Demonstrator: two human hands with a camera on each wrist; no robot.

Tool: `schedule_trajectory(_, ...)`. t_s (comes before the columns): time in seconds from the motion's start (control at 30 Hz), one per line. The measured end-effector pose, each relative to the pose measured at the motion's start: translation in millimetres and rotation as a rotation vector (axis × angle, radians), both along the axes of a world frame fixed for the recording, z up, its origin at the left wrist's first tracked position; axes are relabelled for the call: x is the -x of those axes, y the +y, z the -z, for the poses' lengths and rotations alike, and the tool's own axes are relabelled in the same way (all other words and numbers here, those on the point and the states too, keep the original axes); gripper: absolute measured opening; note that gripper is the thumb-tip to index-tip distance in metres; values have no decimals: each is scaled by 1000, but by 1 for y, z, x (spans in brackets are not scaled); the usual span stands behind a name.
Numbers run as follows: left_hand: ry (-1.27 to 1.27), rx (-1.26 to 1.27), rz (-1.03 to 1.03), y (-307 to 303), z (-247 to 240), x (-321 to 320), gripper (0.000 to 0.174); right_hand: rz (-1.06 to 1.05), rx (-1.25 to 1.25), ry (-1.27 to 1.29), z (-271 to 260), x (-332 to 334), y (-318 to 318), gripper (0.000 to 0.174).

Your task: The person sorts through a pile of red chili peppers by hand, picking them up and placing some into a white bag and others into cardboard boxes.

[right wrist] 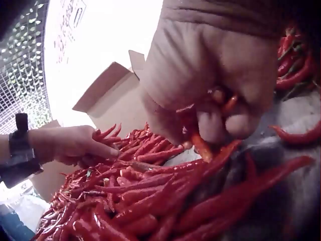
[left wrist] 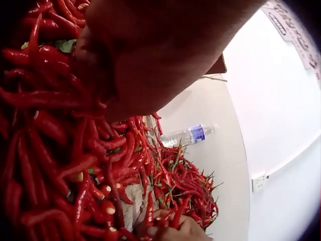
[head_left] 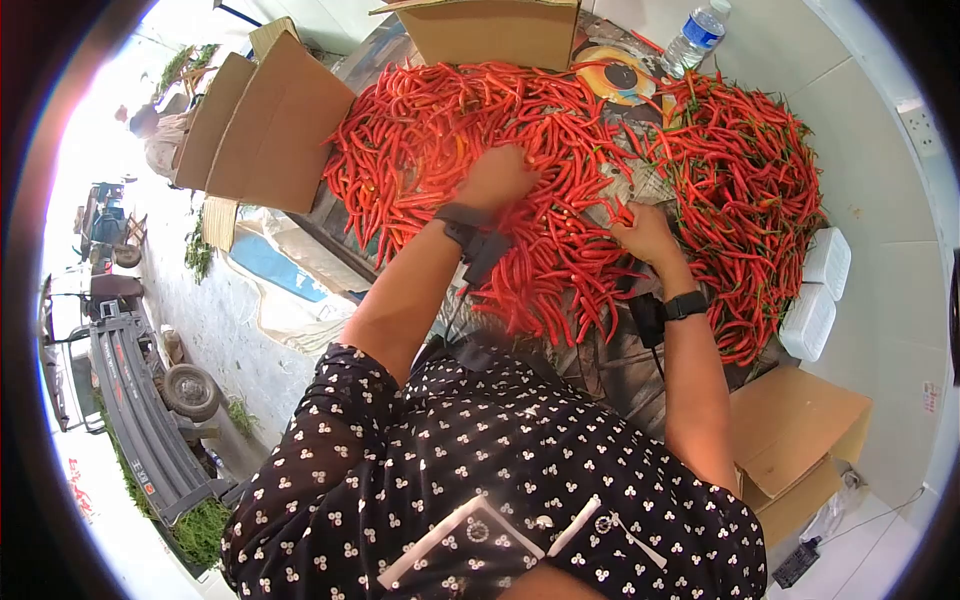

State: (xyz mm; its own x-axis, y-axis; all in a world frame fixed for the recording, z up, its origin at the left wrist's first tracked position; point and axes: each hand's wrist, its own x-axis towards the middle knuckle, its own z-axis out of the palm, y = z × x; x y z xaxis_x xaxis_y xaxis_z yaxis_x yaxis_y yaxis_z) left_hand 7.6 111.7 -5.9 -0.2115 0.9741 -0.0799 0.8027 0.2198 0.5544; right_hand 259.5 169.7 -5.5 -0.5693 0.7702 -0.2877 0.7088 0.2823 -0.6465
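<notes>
Red chilies (head_left: 560,240) lie in a broad heap across the covered surface. My left hand (head_left: 500,178) is low over the middle of this heap; the right wrist view shows that hand (right wrist: 75,145) with its thumb and fingers about some chilies (right wrist: 106,133). To the right, at the gap between two heaps, my right hand (head_left: 648,236) grips chilies. Up close, the curled fingers of the right hand (right wrist: 205,80) have red chilies (right wrist: 201,146) between them. The left hand (left wrist: 135,60) hides its own fingertips in the left wrist view.
A second heap of chilies with green stems (head_left: 745,200) lies at the right, beside white plastic trays (head_left: 828,262). A water bottle (head_left: 695,40) stands behind it. Cardboard boxes are at the back (head_left: 490,35), left (head_left: 275,125) and lower right (head_left: 795,430).
</notes>
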Motion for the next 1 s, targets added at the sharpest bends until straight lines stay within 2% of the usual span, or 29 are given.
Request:
schedule_trajectory(0.03,104,16,22,0,-1,-5,24,6,5,1,7,-3,-1,23)
schedule_trajectory(0.07,208,28,40,0,-3,-9,24,57,71,107,16,-5,-1,20)
schedule_trajectory(0.1,209,28,41,1,-3,-11,24,107,136,215,17,-4,-2,16)
schedule_trajectory(0.13,213,22,29,1,-4,-13,23,107,135,217,18,-4,-4,16)
schedule_trajectory(0.2,219,15,18,1,-10,-19,22,261,536,538,17,-3,-11,9)
schedule_trajectory(0.23,209,68,9,1,-16,-23,22,261,536,540,17,-3,-14,9)
schedule_trajectory(0.3,203,120,3,-1,-22,-24,21,360,688,623,19,-3,-17,6)
schedule_trajectory(0.4,141,199,91,-9,-23,-13,23,313,795,733,29,-12,-14,7)
schedule_trajectory(0.47,-424,302,-9,-18,-17,1,22,336,802,798,15,-12,-20,6)
schedule_trajectory(0.5,-423,303,-8,-23,-16,11,22,354,808,860,10,-11,-22,6)
schedule_trajectory(0.57,-1097,422,-98,-34,-14,31,17,359,843,937,15,-11,-18,7)
schedule_trajectory(0.6,-1095,422,-100,-40,-11,37,17,364,876,1012,14,-8,-17,8)
schedule_trajectory(0.67,-1630,303,-148,-53,-4,42,8,372,851,960,11,-1,-14,11)
schedule_trajectory(0.73,-1698,274,-110,-57,-10,40,10,380,826,906,-6,14,-15,13)
schedule_trajectory(0.77,-1767,244,-68,-59,-15,39,13,351,695,841,-17,26,-17,15)
schedule_trajectory(0.8,-1768,242,-70,-61,-23,34,13,322,565,775,-23,36,-18,18)
schedule_trajectory(0.83,-1757,193,-147,-63,-32,27,17,319,566,774,-21,43,-14,18)
schedule_trajectory(0.9,-1746,141,-225,-64,-33,30,21,35,185,416,-16,59,-5,24)
schedule_trajectory(0.93,-1812,176,-175,-64,-26,38,24,31,185,414,-15,67,-4,24)
schedule_trajectory(1.0,-1875,209,-125,-60,-21,46,27,-82,9,306,-15,82,-3,30)
